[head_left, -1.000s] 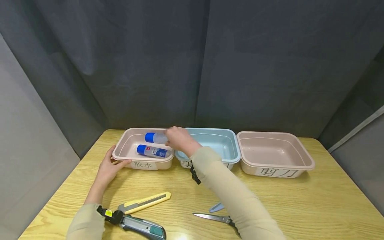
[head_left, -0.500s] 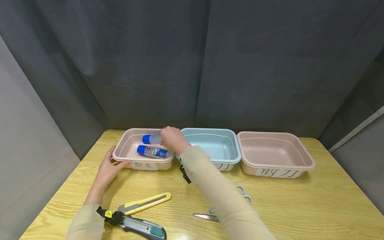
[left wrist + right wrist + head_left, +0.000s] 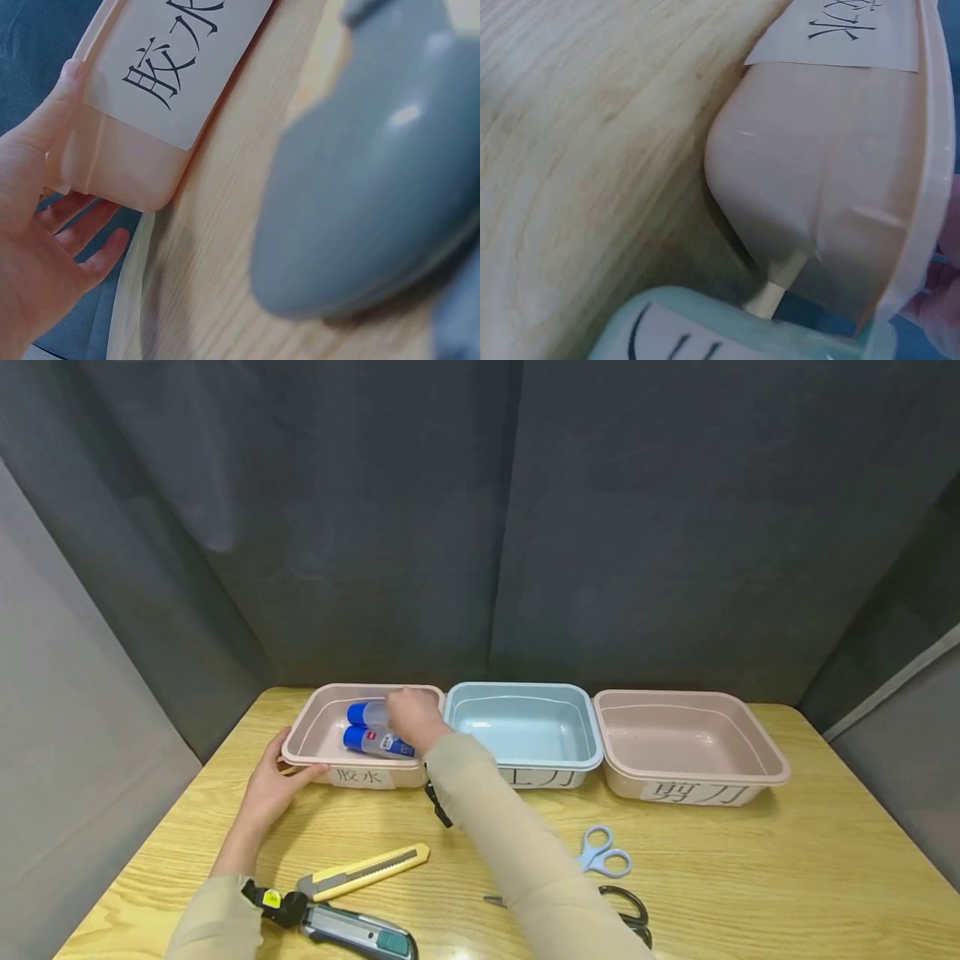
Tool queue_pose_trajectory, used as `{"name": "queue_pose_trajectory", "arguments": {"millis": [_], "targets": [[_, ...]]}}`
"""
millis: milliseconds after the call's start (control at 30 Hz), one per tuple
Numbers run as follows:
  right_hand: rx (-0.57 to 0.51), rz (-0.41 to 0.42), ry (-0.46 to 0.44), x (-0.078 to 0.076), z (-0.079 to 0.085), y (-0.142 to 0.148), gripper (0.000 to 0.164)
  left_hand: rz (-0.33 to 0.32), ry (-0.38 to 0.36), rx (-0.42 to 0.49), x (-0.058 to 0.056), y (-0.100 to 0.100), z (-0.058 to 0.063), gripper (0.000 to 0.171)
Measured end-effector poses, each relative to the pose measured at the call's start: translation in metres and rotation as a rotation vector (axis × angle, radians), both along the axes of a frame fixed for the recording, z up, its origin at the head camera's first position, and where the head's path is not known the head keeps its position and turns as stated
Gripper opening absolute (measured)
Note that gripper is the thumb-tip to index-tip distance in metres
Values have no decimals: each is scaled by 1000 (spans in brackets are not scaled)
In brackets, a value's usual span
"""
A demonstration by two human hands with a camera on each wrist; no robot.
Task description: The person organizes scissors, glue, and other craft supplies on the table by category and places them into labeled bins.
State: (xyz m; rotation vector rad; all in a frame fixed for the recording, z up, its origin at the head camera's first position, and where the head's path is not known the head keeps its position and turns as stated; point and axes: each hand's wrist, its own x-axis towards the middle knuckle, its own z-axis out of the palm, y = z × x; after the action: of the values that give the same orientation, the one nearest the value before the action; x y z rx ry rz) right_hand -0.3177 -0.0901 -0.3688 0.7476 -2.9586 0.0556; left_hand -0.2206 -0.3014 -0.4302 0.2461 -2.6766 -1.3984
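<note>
Rear btl [image 3: 369,715] in glue bin [image 3: 409,777] prob. light, slick — best gripped mid-body; R hand [image 3: 415,717] holds it. L hand [image 3: 267,783] — fingers wide — touches bin's corner.

Right grip [image 3: 412,717] hides part of rear bottle [image 3: 367,715], apparently its base.

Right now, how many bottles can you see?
2: both lie in the left pink bin, the rear bottle partly covered by the right hand, the front bottle beside it. That hand could hide others.
</note>
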Motion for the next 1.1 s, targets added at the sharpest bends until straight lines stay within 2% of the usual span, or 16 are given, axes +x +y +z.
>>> {"name": "queue_pose_trajectory", "arguments": {"millis": [433, 700, 1100], "targets": [[-35, -13, -68, -1, -12, -1, 18, 8, 9, 0, 3, 0, 2, 102], [-6, -15, -83, -1, -13, -2, 17, 6, 8, -2, 5, 0, 2, 101], [1, -13, -107, -2, -14, 1, 15, 7, -1, 8, 2, 2, 1, 102]]}}
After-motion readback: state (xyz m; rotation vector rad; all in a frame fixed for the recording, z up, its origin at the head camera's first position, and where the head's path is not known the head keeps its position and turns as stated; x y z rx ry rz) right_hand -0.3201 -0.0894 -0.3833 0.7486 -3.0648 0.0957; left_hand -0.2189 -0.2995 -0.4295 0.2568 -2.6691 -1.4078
